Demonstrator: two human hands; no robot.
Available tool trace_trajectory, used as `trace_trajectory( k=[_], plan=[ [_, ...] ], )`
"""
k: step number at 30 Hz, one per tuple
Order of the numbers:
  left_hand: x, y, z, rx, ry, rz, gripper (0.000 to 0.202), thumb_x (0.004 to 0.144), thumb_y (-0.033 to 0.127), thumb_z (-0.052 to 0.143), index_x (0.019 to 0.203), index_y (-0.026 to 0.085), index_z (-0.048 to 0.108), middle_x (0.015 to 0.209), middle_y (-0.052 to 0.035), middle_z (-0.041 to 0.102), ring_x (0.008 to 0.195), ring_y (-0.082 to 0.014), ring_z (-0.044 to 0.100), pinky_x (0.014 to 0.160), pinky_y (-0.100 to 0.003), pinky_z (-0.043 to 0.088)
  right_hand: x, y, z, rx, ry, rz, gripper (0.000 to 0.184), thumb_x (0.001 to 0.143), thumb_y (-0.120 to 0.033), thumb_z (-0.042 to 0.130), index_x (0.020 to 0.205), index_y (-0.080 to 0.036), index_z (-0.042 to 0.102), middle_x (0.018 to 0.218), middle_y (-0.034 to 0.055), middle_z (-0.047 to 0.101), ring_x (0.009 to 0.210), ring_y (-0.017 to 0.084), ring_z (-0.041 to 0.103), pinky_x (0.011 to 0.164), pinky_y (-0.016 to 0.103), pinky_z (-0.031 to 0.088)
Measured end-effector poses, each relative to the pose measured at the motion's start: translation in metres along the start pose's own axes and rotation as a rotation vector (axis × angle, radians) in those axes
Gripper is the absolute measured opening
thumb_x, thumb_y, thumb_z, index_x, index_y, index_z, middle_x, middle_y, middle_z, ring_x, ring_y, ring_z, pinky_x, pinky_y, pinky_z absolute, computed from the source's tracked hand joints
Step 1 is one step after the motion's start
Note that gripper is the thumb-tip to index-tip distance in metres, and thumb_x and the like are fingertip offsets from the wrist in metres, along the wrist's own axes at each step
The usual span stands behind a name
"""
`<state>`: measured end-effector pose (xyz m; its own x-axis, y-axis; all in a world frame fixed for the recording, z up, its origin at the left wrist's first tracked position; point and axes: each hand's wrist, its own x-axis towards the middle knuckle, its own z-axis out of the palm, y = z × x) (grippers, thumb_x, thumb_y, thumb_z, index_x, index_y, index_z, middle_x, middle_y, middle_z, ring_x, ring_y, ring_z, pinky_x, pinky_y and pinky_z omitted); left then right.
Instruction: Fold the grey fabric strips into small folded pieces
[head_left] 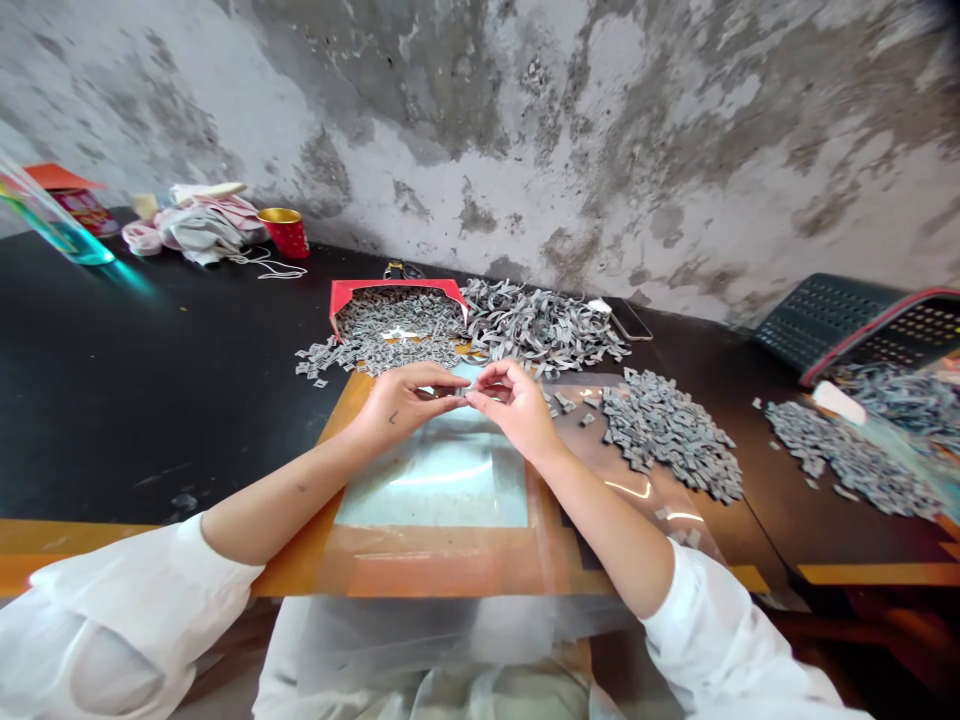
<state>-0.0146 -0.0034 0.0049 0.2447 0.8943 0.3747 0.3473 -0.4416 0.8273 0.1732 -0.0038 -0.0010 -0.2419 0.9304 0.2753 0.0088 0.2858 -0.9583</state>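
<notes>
My left hand [409, 398] and my right hand [511, 400] meet over the middle of the table, fingertips pinched together on a small grey piece [463, 393]. Both hands hover above a clear plastic sheet [442, 480] laid on the table. Just beyond them a red box [397, 292] spills several small grey folded pieces. To its right lies a heap of longer grey strips [540, 325]. A pile of grey folded pieces [667, 430] sits right of my right hand.
A black table with orange edge [112, 400] runs along a stained concrete wall. At far left are a red cup [286, 232], crumpled cloths [199, 225] and a bluish plastic bag [52, 225]. Dark baskets [847, 320] and more grey pieces [847, 455] lie at right.
</notes>
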Motion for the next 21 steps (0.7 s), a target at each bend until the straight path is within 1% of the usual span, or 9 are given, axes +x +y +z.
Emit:
trace_trajectory(
  k=[2,5,8,10,13,17,21],
  plan=[
    [0.0012,-0.0025,-0.0003,-0.054,-0.05,-0.045,0.03,0.075,0.041,0.073,0.097,0.021,0.076,0.096,-0.0067,0.07,0.083,-0.0177,0.064,0.063,-0.023,0.051,0.0007,0.0008,-0.0011,-0.037,0.003,-0.008,0.024,0.074,-0.032,0.072,0.088,-0.022,0.055,0.084,-0.0001,0.062,0.08,0.014,0.064,0.078,0.029,0.056],
    [0.0021,-0.0037,-0.0005,-0.193,-0.12,-0.155,0.033,0.075,0.04,0.073,0.101,0.02,0.074,0.094,-0.006,0.071,0.074,-0.0149,0.064,0.068,-0.027,0.053,0.0014,0.001,-0.0017,-0.035,0.016,0.017,0.023,0.074,-0.03,0.072,0.088,-0.021,0.057,0.081,-0.0006,0.063,0.074,0.013,0.063,0.073,0.029,0.055],
    [0.0026,-0.0047,-0.001,-0.319,-0.108,-0.22,0.04,0.072,0.036,0.076,0.106,0.018,0.069,0.084,-0.0041,0.07,0.072,-0.0146,0.064,0.071,-0.029,0.054,0.0012,0.0007,-0.0015,-0.05,0.018,0.02,0.022,0.072,-0.03,0.073,0.086,-0.021,0.059,0.08,-0.0008,0.064,0.072,0.013,0.063,0.073,0.029,0.054],
    [0.0028,-0.0063,-0.0015,-0.363,-0.086,-0.23,0.045,0.067,0.033,0.08,0.107,0.017,0.065,0.078,-0.0025,0.069,0.073,-0.0149,0.065,0.071,-0.028,0.053,0.0007,0.0012,-0.0013,-0.068,0.003,0.022,0.019,0.073,-0.031,0.073,0.085,-0.021,0.061,0.08,-0.0005,0.065,0.072,0.013,0.063,0.073,0.029,0.053],
    [0.0028,-0.0087,-0.0023,-0.361,-0.069,-0.243,0.047,0.063,0.031,0.083,0.104,0.017,0.063,0.074,-0.0019,0.068,0.072,-0.015,0.065,0.07,-0.027,0.051,0.0002,0.0023,-0.0019,-0.097,-0.03,0.039,0.015,0.075,-0.032,0.071,0.084,-0.022,0.065,0.079,-0.0002,0.068,0.072,0.014,0.064,0.071,0.029,0.053],
    [0.0025,-0.0089,-0.0034,-0.336,-0.094,-0.234,0.045,0.065,0.032,0.082,0.103,0.016,0.064,0.075,-0.0026,0.067,0.072,-0.015,0.064,0.071,-0.027,0.05,0.0003,0.0015,-0.003,-0.116,-0.061,0.031,0.012,0.075,-0.029,0.071,0.084,-0.021,0.069,0.08,0.0002,0.07,0.072,0.014,0.064,0.071,0.028,0.052],
    [0.0024,-0.0082,-0.0042,-0.445,-0.147,-0.212,0.043,0.067,0.029,0.081,0.103,0.017,0.061,0.078,-0.0022,0.067,0.076,-0.0147,0.064,0.071,-0.026,0.05,-0.0001,-0.0007,-0.0028,-0.102,-0.089,0.021,0.012,0.076,-0.028,0.07,0.085,-0.02,0.072,0.085,0.0013,0.072,0.078,0.014,0.065,0.075,0.027,0.051]
  ],
)
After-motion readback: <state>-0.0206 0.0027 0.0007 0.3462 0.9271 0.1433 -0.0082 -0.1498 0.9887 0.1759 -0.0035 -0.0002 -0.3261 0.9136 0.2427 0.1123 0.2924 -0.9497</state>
